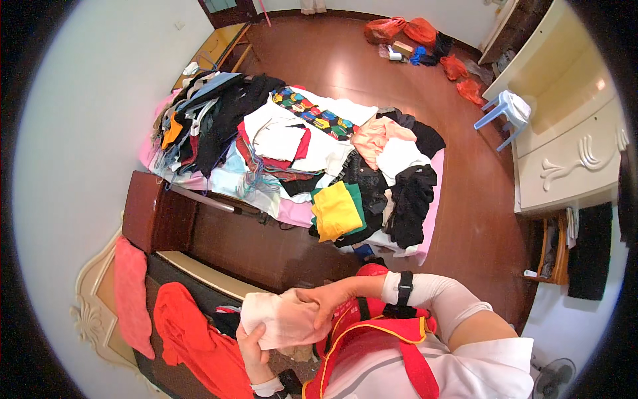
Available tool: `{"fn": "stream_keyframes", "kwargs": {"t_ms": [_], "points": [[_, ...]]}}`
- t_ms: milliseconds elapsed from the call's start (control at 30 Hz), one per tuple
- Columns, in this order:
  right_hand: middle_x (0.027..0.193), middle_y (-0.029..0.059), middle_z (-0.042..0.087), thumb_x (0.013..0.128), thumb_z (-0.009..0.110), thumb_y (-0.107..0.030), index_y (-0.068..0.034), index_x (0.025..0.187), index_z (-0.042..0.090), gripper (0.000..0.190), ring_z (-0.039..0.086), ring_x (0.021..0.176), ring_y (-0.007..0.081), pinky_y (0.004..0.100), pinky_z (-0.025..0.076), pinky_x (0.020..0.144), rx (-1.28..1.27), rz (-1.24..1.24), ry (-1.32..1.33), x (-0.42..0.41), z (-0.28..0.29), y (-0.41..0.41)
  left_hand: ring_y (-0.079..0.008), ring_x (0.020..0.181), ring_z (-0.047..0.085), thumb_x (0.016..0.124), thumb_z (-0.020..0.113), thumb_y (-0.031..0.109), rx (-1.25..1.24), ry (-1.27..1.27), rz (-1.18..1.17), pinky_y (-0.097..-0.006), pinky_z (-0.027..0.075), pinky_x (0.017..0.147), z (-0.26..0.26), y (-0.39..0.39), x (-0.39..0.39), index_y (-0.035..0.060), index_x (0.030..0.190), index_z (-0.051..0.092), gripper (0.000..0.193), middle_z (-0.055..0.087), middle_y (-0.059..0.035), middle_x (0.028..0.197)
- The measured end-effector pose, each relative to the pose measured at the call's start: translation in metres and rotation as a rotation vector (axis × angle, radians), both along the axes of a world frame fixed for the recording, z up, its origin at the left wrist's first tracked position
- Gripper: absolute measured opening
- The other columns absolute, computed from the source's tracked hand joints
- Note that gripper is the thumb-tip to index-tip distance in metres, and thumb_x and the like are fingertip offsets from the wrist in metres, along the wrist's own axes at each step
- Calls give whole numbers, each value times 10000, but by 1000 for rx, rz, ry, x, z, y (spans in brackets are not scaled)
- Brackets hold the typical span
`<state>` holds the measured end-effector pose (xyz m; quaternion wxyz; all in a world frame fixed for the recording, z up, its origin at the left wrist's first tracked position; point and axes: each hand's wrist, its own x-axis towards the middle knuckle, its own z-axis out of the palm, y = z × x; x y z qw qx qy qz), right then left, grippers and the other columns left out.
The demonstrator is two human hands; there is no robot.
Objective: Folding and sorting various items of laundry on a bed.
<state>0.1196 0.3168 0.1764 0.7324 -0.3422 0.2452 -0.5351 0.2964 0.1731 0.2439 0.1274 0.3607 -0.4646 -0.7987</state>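
A folded white and pale pink garment (pixel 284 321) is held up in front of my body, between both hands. My left hand (pixel 253 344) grips its left lower edge, with the thumb lying across the front face. On the upper right, my right hand (pixel 329 301) pinches the fabric with thumb and fingers. Below the garment lies the dark mattress (pixel 199 284) of a bed, partly covered by a red garment (pixel 199 339). A red apron (pixel 369 329) with yellow trim covers part of my white shirt.
Ahead, a low bed with a pink sheet (pixel 294 212) bears heaped clothes and hangers (pixel 254 174). Folded yellow clothing (pixel 337 212) sits at its near edge. A brown cabinet (pixel 154 212) stands left, a blue stool (pixel 506 114) right by a cream wardrobe (pixel 563 149). Red plastic bags (pixel 418 31) lie on the far floor.
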Motion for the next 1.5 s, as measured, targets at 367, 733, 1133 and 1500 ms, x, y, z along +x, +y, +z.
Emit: {"fn": "stream_keyframes", "kwargs": {"t_ms": [367, 733, 1133, 1500], "points": [[971, 48, 573, 842, 470, -152, -72, 1113, 496, 283, 561, 773, 122, 269, 471, 596, 494, -296, 87, 28, -37, -12, -289, 1136, 435, 801, 526, 107, 430, 113, 355, -456, 353, 948, -34, 26, 7, 48, 1267, 348, 502, 445, -116, 1241], [1145, 110, 514, 852, 455, -346, -80, 1180, 455, 422, 508, 1024, 257, 391, 408, 857, 237, -290, -74, 61, -42, -43, -282, 1083, 482, 861, 425, 213, 577, 100, 363, -448, 420, 847, -65, 34, 20, 77, 1250, 380, 414, 474, -98, 1214], [1037, 152, 568, 800, 512, -302, -118, 1159, 483, 404, 547, 959, 312, 400, 444, 815, -92, 289, 1347, 44, -84, 11, -277, 977, 539, 715, 555, -53, 108, -229, 896, -411, 455, 841, -153, 28, 233, -13, 1132, 418, 440, 521, -148, 1091], [884, 131, 612, 786, 573, -189, -51, 1138, 478, 390, 602, 749, 206, 312, 473, 661, 649, 244, 1426, -22, -116, 100, -254, 1010, 483, 651, 577, -39, 290, -195, 1047, -370, 434, 817, -282, 65, 311, 40, 1183, 312, 599, 441, -146, 1131]]}}
